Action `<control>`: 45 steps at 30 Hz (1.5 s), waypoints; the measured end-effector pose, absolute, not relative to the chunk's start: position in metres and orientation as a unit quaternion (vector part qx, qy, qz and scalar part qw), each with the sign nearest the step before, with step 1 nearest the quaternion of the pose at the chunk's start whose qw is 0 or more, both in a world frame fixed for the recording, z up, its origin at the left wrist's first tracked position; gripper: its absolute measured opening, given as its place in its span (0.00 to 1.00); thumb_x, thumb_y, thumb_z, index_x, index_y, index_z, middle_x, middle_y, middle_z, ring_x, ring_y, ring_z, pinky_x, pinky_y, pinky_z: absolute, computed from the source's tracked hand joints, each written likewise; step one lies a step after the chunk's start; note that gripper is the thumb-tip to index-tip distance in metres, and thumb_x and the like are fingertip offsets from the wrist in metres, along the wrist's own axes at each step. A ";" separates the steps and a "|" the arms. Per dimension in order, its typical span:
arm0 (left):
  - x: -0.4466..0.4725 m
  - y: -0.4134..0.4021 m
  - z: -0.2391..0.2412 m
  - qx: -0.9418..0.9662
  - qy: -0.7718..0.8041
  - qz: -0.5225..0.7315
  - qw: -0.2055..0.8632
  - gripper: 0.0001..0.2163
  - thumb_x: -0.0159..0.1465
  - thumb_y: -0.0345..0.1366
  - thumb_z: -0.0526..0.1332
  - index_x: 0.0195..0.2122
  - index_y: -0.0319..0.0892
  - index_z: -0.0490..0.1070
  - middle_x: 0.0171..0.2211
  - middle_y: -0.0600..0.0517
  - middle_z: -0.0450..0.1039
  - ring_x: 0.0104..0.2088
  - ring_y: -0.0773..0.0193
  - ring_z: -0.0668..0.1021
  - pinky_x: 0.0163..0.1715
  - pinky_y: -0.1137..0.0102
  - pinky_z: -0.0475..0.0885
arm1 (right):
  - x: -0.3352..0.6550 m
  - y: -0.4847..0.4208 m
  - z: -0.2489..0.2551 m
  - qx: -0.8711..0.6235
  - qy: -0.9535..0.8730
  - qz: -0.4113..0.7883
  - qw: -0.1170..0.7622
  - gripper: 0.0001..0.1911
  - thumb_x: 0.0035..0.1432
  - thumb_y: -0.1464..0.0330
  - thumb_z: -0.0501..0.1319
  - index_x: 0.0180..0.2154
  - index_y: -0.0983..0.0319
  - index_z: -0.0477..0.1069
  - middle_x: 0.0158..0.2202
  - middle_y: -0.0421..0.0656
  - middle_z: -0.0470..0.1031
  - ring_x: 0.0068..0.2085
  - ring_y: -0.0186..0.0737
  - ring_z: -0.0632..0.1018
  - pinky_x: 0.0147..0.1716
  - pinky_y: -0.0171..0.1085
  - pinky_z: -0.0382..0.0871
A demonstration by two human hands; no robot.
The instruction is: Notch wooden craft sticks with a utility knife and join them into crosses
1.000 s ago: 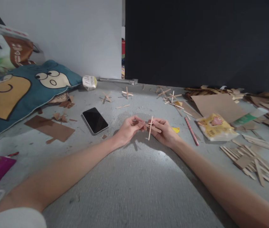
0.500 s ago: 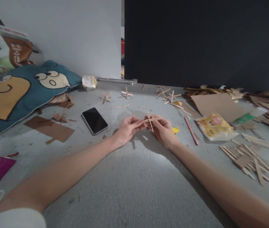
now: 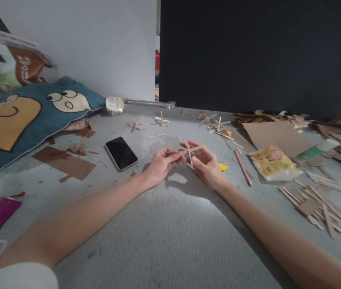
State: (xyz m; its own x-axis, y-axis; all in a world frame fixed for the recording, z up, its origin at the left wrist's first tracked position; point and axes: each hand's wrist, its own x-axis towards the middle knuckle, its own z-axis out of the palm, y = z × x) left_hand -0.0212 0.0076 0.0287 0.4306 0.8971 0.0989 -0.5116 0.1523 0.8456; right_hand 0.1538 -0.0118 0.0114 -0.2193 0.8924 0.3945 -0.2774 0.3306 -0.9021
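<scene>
My left hand (image 3: 162, 163) and my right hand (image 3: 206, 162) meet above the grey floor, both pinched on a small cross of wooden sticks (image 3: 190, 150). The left fingertips hold its left end. On the right side the fingers curl round it from beneath, thumb up against the sticks. A yellow scrap (image 3: 223, 165) lies just right of my right hand. Beyond it a pink pencil (image 3: 242, 167) rests on the floor.
A black phone (image 3: 121, 152) lies left of my hands. Several finished stick crosses (image 3: 161, 119) lie farther back. Loose sticks (image 3: 315, 202) and cardboard (image 3: 274, 134) are at the right, with a yellow packet (image 3: 274, 162). A blue cushion (image 3: 23, 118) and brown cardboard pieces (image 3: 65, 162) sit left.
The stick cross has been turned in my fingers: its long stick, upright a second ago, now lies nearly level, and both hands have risen slightly.
</scene>
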 end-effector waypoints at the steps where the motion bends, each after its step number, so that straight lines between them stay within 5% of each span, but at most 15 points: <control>1: -0.021 0.008 0.028 0.434 0.224 0.483 0.727 0.11 0.57 0.34 0.73 0.25 0.39 0.72 0.27 0.49 0.79 0.32 0.65 0.79 0.40 0.67 0.71 | 0.154 -0.011 0.010 -0.263 -0.590 0.516 0.563 0.24 0.61 0.56 0.69 0.57 0.50 0.71 0.65 0.47 0.71 0.61 0.50 0.75 0.58 0.55 0.72; 8: -0.020 0.010 0.023 0.443 0.225 0.461 0.735 0.09 0.55 0.36 0.75 0.32 0.40 0.77 0.26 0.52 0.78 0.30 0.66 0.78 0.35 0.68 0.70 | 0.157 -0.011 0.011 -0.266 -0.585 0.514 0.568 0.22 0.61 0.58 0.70 0.56 0.50 0.74 0.63 0.45 0.73 0.66 0.50 0.70 0.65 0.57 0.63; 14: -0.019 0.009 0.022 0.483 0.226 0.466 0.706 0.12 0.52 0.41 0.77 0.32 0.42 0.79 0.27 0.52 0.78 0.31 0.65 0.78 0.38 0.66 0.72 | 0.160 -0.011 0.012 -0.255 -0.588 0.534 0.552 0.21 0.61 0.56 0.69 0.55 0.50 0.76 0.60 0.45 0.76 0.61 0.50 0.76 0.62 0.55 0.68; 35: -0.021 0.001 0.024 0.573 0.264 0.474 0.614 0.14 0.60 0.46 0.71 0.40 0.41 0.80 0.33 0.48 0.83 0.31 0.63 0.82 0.38 0.66 0.77 | 0.161 -0.011 0.015 -0.252 -0.598 0.545 0.532 0.20 0.64 0.53 0.64 0.55 0.51 0.76 0.64 0.46 0.72 0.65 0.51 0.72 0.60 0.54 0.69; 42: -0.017 -0.009 0.025 0.575 0.321 0.492 0.570 0.13 0.62 0.43 0.69 0.43 0.41 0.82 0.35 0.46 0.84 0.32 0.61 0.83 0.38 0.65 0.79 | 0.157 -0.011 0.017 -0.286 -0.575 0.572 0.511 0.31 0.63 0.53 0.64 0.64 0.50 0.63 0.68 0.48 0.67 0.67 0.51 0.69 0.62 0.56 0.67; 45: -0.016 -0.011 0.024 0.575 0.342 0.503 0.547 0.13 0.62 0.43 0.68 0.43 0.41 0.81 0.35 0.45 0.84 0.33 0.60 0.84 0.38 0.65 0.79 | 0.154 -0.009 0.013 -0.302 -0.567 0.573 0.509 0.24 0.63 0.53 0.65 0.58 0.51 0.66 0.65 0.48 0.71 0.61 0.51 0.76 0.56 0.54 0.73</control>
State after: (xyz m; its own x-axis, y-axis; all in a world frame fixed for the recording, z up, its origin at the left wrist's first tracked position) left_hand -0.0164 -0.0112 0.0244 0.2600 0.9437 0.2043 -0.1564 -0.1676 0.9734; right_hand 0.1542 -0.0089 0.0126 -0.2999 0.9255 0.2313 -0.2412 0.1611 -0.9570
